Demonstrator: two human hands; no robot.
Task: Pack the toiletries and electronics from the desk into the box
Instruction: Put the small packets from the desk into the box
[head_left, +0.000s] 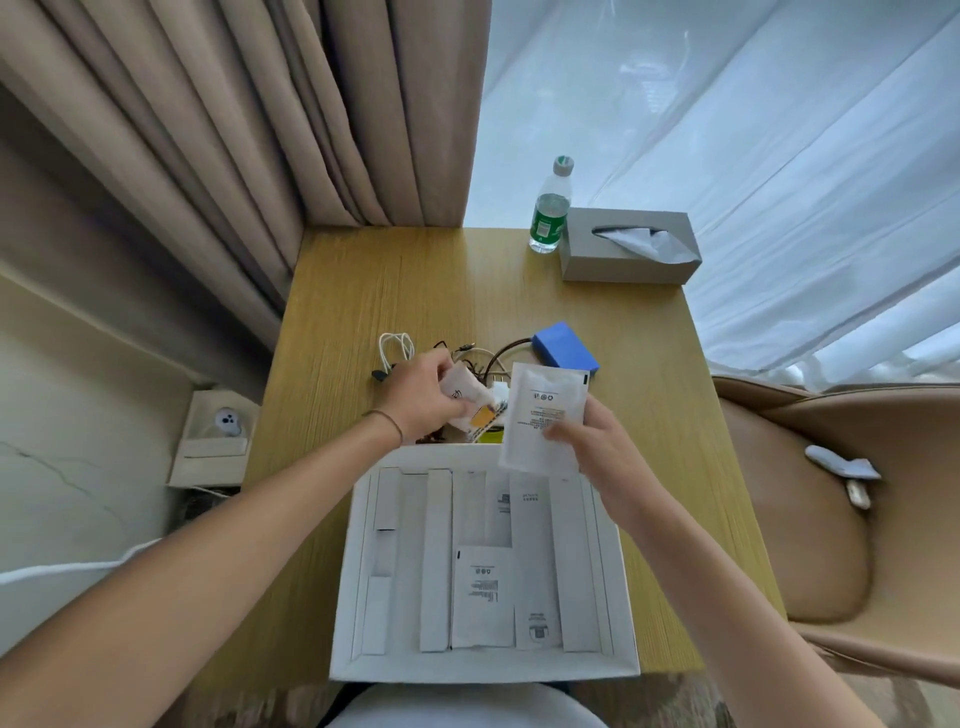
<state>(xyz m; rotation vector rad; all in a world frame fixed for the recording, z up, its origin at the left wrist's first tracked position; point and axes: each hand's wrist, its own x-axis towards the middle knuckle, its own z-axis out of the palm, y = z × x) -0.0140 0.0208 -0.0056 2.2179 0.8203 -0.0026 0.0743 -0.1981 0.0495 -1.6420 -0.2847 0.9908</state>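
Head view, centre of frame. The right hand (582, 441) pinches a flat white sachet (543, 415) by its lower right edge, thumb on the printed face; the sachet stands nearly upright in the picture, long axis running top to bottom with a slight lean to the right, above the far rim of the white box (621, 597). Its face bears small dark print and a black mark at the upper right corner. The left hand (421, 397) grips a smaller crumpled white packet (465, 389) among loose cables (397, 351) just beyond the box. Inside the box lie long white cartons side by side (long axes toward the viewer) and a second sachet (480, 595) flat at lower centre. A blue rectangular pack (566, 348) lies right of the cables. The wood-grain desk (363, 291) also carries a water bottle (550, 208) and grey tissue box (628, 244) at upper right; beige curtains (234, 130) hang upper left, sheer white drapes (779, 156) upper right.
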